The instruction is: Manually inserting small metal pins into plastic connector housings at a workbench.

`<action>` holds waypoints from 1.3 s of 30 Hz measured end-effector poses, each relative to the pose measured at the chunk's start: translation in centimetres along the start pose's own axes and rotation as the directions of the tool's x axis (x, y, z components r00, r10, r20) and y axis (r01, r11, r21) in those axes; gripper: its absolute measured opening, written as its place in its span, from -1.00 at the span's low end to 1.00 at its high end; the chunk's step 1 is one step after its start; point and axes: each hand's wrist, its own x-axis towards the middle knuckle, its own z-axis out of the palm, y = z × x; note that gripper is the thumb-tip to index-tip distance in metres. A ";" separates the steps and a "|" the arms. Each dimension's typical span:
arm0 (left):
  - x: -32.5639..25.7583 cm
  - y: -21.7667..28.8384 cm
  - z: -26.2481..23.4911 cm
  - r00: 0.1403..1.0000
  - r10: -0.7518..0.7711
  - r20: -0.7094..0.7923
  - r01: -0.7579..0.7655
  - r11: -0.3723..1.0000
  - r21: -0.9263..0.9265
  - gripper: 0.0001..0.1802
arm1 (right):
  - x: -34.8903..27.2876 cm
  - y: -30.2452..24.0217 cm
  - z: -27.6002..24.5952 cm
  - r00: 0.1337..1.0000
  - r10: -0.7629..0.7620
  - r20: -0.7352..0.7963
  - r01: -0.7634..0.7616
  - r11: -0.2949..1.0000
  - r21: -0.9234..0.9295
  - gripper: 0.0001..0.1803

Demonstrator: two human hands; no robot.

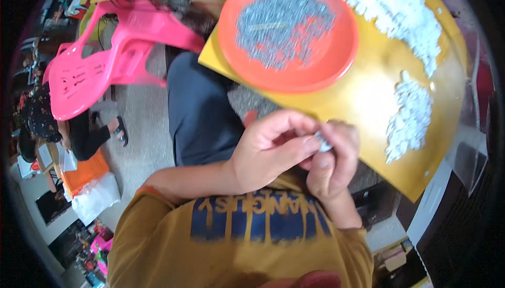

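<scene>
In front of my chest, close to the yellow table's near edge, my left hand and my right hand meet at the fingertips. Both are closed on a small pale grey-white piece, pinched between thumbs and fingers; its exact kind is too small to tell. Beyond them a round red-orange plate holds a heap of thin grey metal pieces, like pins or small screws. A slim pale strip lies on that heap. To the right sits a smaller pile of small white pieces.
A larger spread of white pieces covers the far right of the yellow table. A pink plastic chair stands at the left on the grey floor. Farther left another person is beside an orange bag and a white bag.
</scene>
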 end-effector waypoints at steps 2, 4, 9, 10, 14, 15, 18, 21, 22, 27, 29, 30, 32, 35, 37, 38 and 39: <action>0.6 0.9 0.3 0.997 -0.081 -0.017 0.082 0.995 0.050 -0.82 | 0.0 -0.2 -0.3 0.998 0.026 -0.049 -0.031 0.995 -0.098 -0.59; 1.8 1.9 0.7 0.998 -0.059 -0.014 0.060 0.991 0.116 -0.81 | -0.7 0.1 -1.4 0.997 0.015 -0.077 -0.022 0.995 -0.100 -0.49; 5.7 5.4 2.1 0.997 0.035 -0.065 -0.010 0.939 0.344 -0.78 | -1.4 0.3 -4.8 0.984 0.041 -0.171 -0.082 0.967 -0.239 -0.52; 6.9 6.2 2.3 0.995 0.075 -0.071 -0.044 0.927 0.372 -0.78 | -1.6 0.3 -5.6 0.983 0.029 -0.184 -0.073 0.968 -0.238 -0.52; 13.9 10.7 3.8 0.966 0.255 0.040 -0.249 0.878 0.410 -0.84 | -3.4 0.2 -8.5 0.952 0.044 -0.304 -0.165 0.907 -0.388 -0.58; 16.2 12.0 3.8 0.947 0.314 0.072 -0.314 0.848 0.427 -0.87 | -3.7 0.3 -9.1 0.939 0.045 -0.341 -0.201 0.876 -0.439 -0.61; 24.1 16.6 3.4 0.912 0.395 0.109 -0.394 0.772 0.499 -0.84 | -4.1 -0.3 -10.8 0.924 0.096 -0.371 -0.309 0.759 -0.573 -0.63; 28.3 18.5 2.8 0.931 0.350 0.105 -0.351 0.779 0.519 -0.97 | -4.3 -0.3 -11.9 0.889 0.123 -0.441 -0.383 0.727 -0.570 -0.70; 29.5 18.5 2.1 0.876 0.465 0.129 -0.449 0.686 0.573 -0.94 | -4.2 -0.1 -12.4 0.882 0.100 -0.461 -0.386 0.713 -0.585 -0.73; 21.1 9.7 7.2 0.931 0.296 0.215 -0.346 0.520 0.781 -0.90 | -5.5 2.1 -13.6 0.730 0.230 -0.644 -0.593 0.682 -0.428 -0.70; 19.2 7.1 7.1 0.955 0.078 0.285 -0.287 0.468 0.835 -0.82 | -5.7 2.4 -14.1 0.701 0.280 -0.656 -0.631 0.671 -0.389 -0.67; 18.7 5.7 6.8 0.953 -0.029 0.302 -0.262 0.421 0.868 -0.81 | -5.5 2.4 -14.3 0.696 0.289 -0.657 -0.641 0.661 -0.389 -0.67; 18.7 3.8 6.5 0.869 0.022 0.494 -0.489 0.193 0.851 -0.82 | -4.7 2.4 -14.0 0.758 0.312 -0.573 -0.627 0.589 -0.510 -0.65; 19.6 1.6 7.1 0.691 0.017 0.723 -0.718 -0.099 0.689 -0.82 | -5.0 2.5 -14.1 0.765 0.300 -0.569 -0.616 0.599 -0.512 -0.66; 20.5 0.3 7.5 0.640 0.010 0.768 -0.759 -0.148 0.634 -0.82 | -5.0 2.5 -14.3 0.775 0.295 -0.559 -0.608 0.589 -0.532 -0.66; 20.8 -0.3 7.7 0.638 0.003 0.770 -0.758 -0.176 0.628 -0.83 | -5.0 2.5 -14.3 0.780 0.295 -0.551 -0.601 0.597 -0.531 -0.67; 21.1 -0.8 7.7 0.635 -0.003 0.772 -0.756 -0.205 0.622 -0.83 | -5.0 2.5 -14.3 0.786 0.294 -0.543 -0.593 0.605 -0.531 -0.68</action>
